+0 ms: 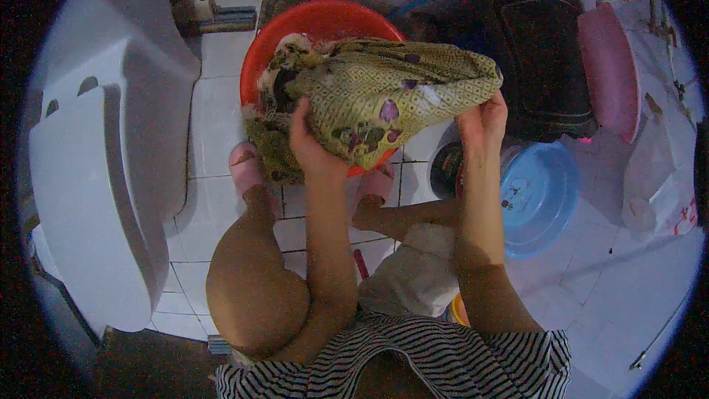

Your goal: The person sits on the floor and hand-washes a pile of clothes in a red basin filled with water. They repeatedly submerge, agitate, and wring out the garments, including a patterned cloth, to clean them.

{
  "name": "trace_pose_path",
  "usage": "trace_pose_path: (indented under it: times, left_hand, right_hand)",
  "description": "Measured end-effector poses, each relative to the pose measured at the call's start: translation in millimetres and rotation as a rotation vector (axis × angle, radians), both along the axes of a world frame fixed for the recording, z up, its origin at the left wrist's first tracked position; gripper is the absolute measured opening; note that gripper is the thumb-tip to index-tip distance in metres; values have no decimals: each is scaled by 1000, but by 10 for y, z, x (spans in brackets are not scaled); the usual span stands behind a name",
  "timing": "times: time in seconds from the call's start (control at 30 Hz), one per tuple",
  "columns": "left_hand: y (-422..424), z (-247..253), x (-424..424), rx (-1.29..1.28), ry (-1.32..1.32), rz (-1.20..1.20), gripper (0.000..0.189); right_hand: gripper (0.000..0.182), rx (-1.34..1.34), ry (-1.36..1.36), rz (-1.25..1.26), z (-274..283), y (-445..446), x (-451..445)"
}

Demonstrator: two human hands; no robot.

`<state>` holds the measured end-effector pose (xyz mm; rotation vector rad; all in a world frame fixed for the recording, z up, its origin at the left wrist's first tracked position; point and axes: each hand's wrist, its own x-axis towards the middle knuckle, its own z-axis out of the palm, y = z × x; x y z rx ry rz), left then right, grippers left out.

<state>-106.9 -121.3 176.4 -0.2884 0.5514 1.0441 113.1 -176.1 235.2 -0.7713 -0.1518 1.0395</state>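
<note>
A wet-looking yellow-green patterned cloth (365,94) with purple patches is stretched between my hands. My left hand (316,144) grips its near left side, close to a bunched, frayed part. At the far right end my right hand (483,119) holds the cloth's folded corner, with fingertips partly hidden behind it. Beneath the cloth stands a red plastic basin (324,14), whose inside is mostly covered. Some of the bunched fabric hangs over the basin's near left rim.
A white toilet (99,177) stands at the left. To the right are a light blue basin (545,199), a dark container (446,169), a large black object (543,55) and a pink basin (609,72). My pink slippers (245,169) rest on white floor tiles (213,122).
</note>
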Motion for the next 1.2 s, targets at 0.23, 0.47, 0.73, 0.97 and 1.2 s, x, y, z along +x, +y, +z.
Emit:
trace_pose_path:
  times: [0.23, 0.47, 0.73, 0.97, 1.2]
  left_hand:
    - [-205, -1134, 140, -150, 498, 100, 52]
    - [-822, -483, 610, -145, -129, -185, 65]
    - [-511, -355, 720, -183, -12, -363, 53]
    - [-645, -936, 624, -435, 111, -286, 42]
    - [-422, -411, 265, -167, 166, -436, 35]
  right_hand:
    - [36, -193, 134, 37, -73, -200, 178]
    - [41, -273, 41, -17, -106, -240, 110]
    - [46, -765, -58, 54, -353, -475, -208]
    - [50, -952, -843, 285, -673, -270, -163]
    - [56, -879, -1229, 264, -1000, 122, -42]
